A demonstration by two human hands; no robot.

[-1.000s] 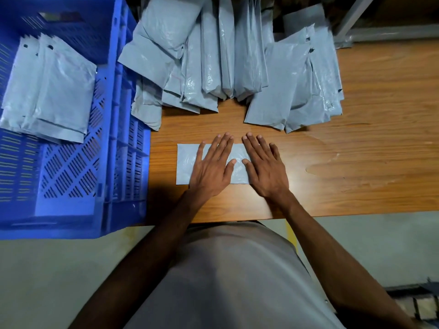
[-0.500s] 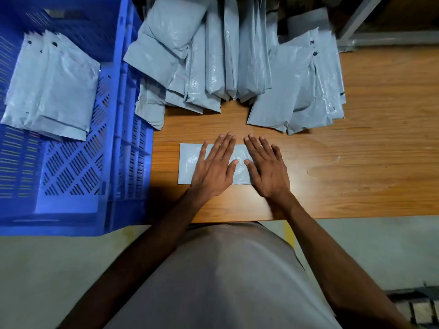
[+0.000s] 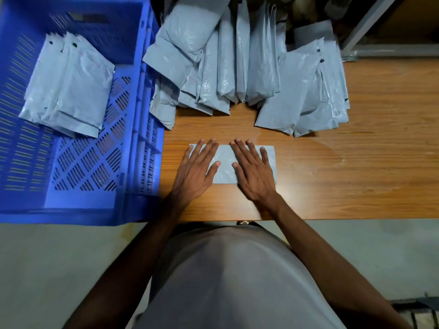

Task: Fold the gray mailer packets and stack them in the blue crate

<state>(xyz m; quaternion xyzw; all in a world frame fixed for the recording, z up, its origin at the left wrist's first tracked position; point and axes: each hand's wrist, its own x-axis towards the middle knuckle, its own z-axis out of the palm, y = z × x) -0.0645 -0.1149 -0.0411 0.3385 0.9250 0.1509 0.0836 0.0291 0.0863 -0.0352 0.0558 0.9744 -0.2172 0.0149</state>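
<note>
A flat, folded gray plastic mailer packet (image 3: 225,166) lies on the brown wooden table (image 3: 356,174), near its front edge. The person's left hand (image 3: 196,173) and right hand (image 3: 253,173) both press down on it, palms flat, fingers straight and slightly spread, gripping nothing. The 2 hands are just apart, with a strip of packet bare between them. Left of the table sits the blue perforated plastic crate (image 3: 99,162), holding a small stack of folded gray packets (image 3: 69,89). Behind the hands, a row of unfolded gray mailers (image 3: 237,65) crowds the table's far side.
</note>
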